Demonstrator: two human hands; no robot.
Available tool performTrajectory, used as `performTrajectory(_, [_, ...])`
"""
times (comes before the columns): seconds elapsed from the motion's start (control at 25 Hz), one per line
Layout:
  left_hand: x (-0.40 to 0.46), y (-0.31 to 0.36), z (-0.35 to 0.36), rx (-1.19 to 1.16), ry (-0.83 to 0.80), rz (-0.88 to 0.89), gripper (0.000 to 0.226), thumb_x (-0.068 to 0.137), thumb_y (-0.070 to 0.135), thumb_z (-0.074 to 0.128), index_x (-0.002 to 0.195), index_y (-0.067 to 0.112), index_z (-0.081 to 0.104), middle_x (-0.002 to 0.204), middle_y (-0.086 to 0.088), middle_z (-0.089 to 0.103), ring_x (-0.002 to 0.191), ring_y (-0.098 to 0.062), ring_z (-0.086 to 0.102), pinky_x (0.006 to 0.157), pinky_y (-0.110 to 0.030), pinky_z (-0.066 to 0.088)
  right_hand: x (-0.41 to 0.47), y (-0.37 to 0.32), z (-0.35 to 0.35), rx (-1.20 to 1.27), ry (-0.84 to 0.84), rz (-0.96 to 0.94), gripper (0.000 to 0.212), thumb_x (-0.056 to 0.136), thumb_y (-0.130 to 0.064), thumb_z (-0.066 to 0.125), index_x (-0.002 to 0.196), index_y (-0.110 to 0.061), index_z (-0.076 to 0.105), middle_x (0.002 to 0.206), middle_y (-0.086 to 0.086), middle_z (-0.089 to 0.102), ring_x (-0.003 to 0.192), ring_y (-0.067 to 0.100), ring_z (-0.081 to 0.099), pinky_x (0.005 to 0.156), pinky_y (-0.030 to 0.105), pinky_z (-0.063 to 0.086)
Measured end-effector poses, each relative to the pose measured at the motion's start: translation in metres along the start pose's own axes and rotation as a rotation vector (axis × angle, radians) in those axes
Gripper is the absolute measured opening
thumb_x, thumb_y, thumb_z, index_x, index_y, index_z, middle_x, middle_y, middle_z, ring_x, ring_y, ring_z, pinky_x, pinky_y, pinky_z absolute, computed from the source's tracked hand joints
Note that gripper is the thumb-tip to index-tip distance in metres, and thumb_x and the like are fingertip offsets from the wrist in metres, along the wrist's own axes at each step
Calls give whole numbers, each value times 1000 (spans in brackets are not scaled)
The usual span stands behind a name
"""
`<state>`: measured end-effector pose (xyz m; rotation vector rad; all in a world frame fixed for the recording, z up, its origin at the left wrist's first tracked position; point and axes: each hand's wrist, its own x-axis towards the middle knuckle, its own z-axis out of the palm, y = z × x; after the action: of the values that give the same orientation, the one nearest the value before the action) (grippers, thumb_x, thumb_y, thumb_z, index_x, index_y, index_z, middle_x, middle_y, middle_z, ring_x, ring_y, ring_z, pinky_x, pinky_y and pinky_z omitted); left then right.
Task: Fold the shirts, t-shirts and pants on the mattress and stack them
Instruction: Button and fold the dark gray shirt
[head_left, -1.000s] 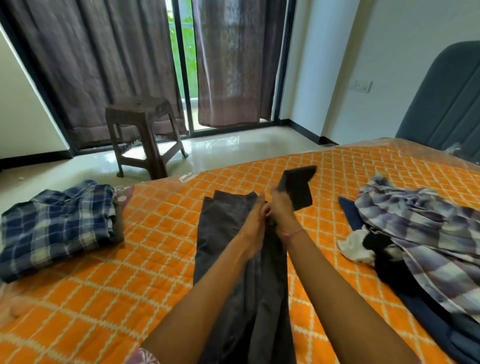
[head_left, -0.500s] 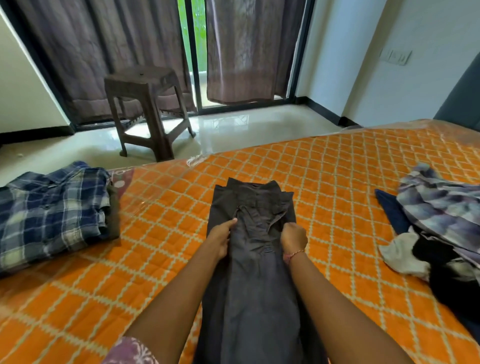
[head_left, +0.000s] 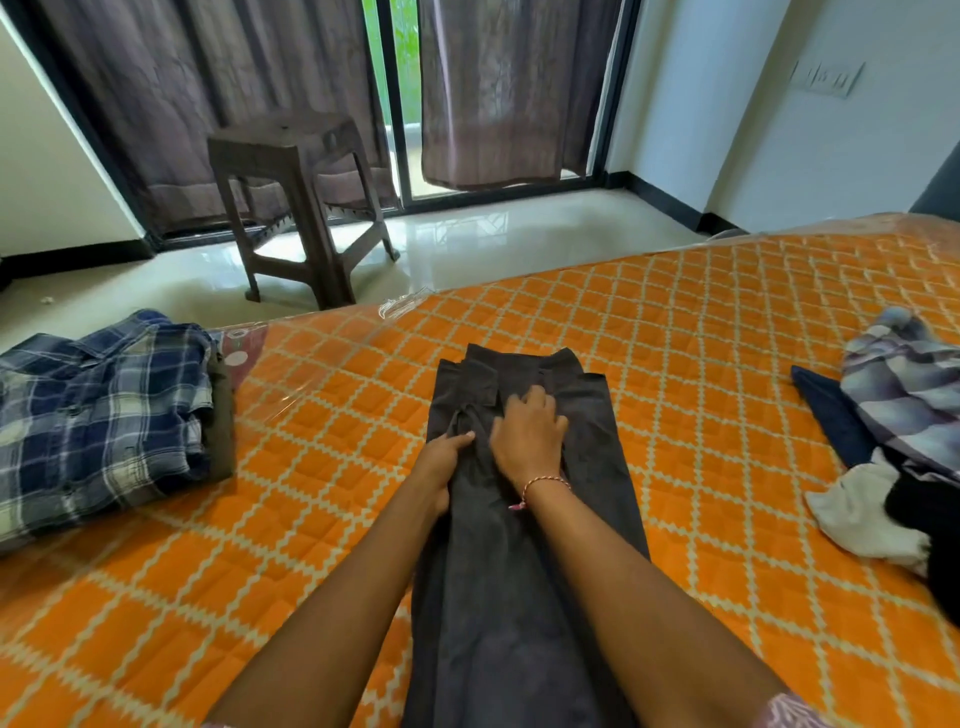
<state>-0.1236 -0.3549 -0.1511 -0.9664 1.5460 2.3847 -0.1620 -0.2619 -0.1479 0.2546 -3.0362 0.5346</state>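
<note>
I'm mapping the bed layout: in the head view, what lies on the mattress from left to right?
Plaid shirt → grey pants, with both hands on them → unfolded clothes pile.

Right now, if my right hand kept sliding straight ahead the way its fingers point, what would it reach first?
The right hand lies flat on the dark pants, fingers pointing toward the waistband. It would likely cross the waistband edge first, then bare orange mattress.

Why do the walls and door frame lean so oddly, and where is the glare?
Head view: the wide-angle lens bends the door frame and walls outward; daylight gleams off the floor and the mattress plastic cover; the unfolded clothes at the edge look smeared.
</note>
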Motion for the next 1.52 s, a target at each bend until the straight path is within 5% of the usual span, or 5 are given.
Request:
performTrajectory(0.2, [0,1,3,75,9,-38,32,98,11,47,125,-2,55,83,-13,71,67,-21,61,60,-29,52,2,20,13,-80,-469,-118,69,97,-58,17,152,-22,-5,157,3,-21,143,24,-24,111,58,-13])
performTrajectory(0.56, [-87,-43,-21,358,85,-173,38,89,29,63,119,6,61,118,-12,64,99,-28,61,83,-34,51,-140,75,-54,442,-147,498,54,94,-53,41,80,-7,65,98,18,67,94,35,62,65,32,39])
performTrajectory(1.04, [-235,-146,-23,1492,429,773,48,89,25,47,135,12,49,138,-14,51,123,-30,53,97,-44,40,-258,56,-53,181,64,70,44,96,-31,33,125,-8,58,129,19,56,119,38,52,90,44,47])
performTrajectory(1.32, [-280,-228,-84,1753,142,516,77,93,65,16,148,13,31,150,-15,35,139,-26,25,114,-40,9,-336,74,-26,-66,-333,88,109,63,-80,-30,152,-25,-1,160,7,-3,148,27,-2,116,45,-6])
performTrajectory(1.52, [-274,-193,-73,1748,238,720,63,97,53,19,129,16,58,137,-13,53,131,-28,45,109,-48,18,-316,62,-55,-100,-268,141,74,94,-63,13,152,-21,-4,159,6,-12,146,23,-14,113,58,-3])
